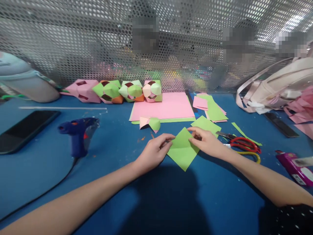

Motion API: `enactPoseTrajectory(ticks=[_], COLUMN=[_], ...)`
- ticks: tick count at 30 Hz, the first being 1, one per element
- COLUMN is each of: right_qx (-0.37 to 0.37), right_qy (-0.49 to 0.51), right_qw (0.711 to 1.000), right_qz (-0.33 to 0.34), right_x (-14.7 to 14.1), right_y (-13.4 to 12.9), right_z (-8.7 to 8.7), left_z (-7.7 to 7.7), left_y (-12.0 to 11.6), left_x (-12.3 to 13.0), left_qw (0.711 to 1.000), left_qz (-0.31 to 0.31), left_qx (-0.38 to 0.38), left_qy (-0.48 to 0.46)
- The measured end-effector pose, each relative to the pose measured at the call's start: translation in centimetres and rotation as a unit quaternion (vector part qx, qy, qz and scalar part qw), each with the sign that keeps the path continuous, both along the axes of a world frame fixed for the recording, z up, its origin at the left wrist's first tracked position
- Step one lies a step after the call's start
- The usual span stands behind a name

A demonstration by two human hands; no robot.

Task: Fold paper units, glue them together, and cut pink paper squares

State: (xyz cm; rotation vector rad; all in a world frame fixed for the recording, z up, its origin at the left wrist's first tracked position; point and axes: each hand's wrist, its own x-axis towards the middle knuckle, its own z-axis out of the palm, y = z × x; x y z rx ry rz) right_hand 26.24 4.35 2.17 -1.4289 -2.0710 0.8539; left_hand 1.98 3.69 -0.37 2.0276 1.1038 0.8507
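A light green paper square (184,153), turned so one corner points toward me, is held at both sides above the blue table. A faint crease runs across its middle. My left hand (156,148) pinches its left corner, fingers closed. On the other side my right hand (202,138) pinches the upper right edge between thumb and fingers. Just behind the right hand lies another green paper square (206,123). A small folded pink-and-green paper piece (153,124) rests beyond my left hand.
A blue glue gun (79,135) with its cord and a black phone (28,129) are at left. Folded paper shapes (109,91) line the back beside pink sheets (163,106). Red-handled scissors (244,143), a yellow handle (255,156) and a purple package (294,168) lie right.
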Motion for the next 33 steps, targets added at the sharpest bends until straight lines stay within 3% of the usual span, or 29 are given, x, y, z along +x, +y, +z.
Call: enactPoseTrajectory(ticks=[4, 8, 14, 22, 27, 30, 33], right_qx=[-0.012, -0.042, -0.07, -0.099, -0.085, -0.029, 0.02], right_qy=[0.001, -0.013, 0.003, 0.037, 0.138, 0.215, 0.217], right_qw=[1.0, 0.999, 0.997, 0.994, 0.979, 0.953, 0.941], right_qz=[0.001, 0.02, 0.031, -0.008, -0.125, -0.211, -0.258], right_x=[0.1, 1.1, 1.6, 2.3, 4.2, 6.2, 8.3], right_y=[-0.1, -0.3, -0.3, 0.4, 1.8, 3.0, 4.1], right_z=[-0.3, 0.0, -0.1, -0.3, 0.4, 1.3, 1.9], left_z=[1.0, 2.0, 0.6, -1.1, -0.2, 0.7, 1.4], left_y=[0.6, 2.6, 5.1, 6.3, 6.3, 6.6, 7.2], left_x=[-1.1, -2.9, -4.3, -5.0, -5.1, -5.9, -7.2], left_qw=[0.991, 0.946, 0.915, 0.925, 0.921, 0.916, 0.91], left_qz=[0.005, 0.094, 0.143, 0.109, 0.107, 0.118, 0.139], left_qx=[0.129, 0.283, 0.26, 0.29, 0.313, 0.324, 0.325], left_qy=[0.023, 0.127, 0.275, 0.22, 0.208, 0.206, 0.215])
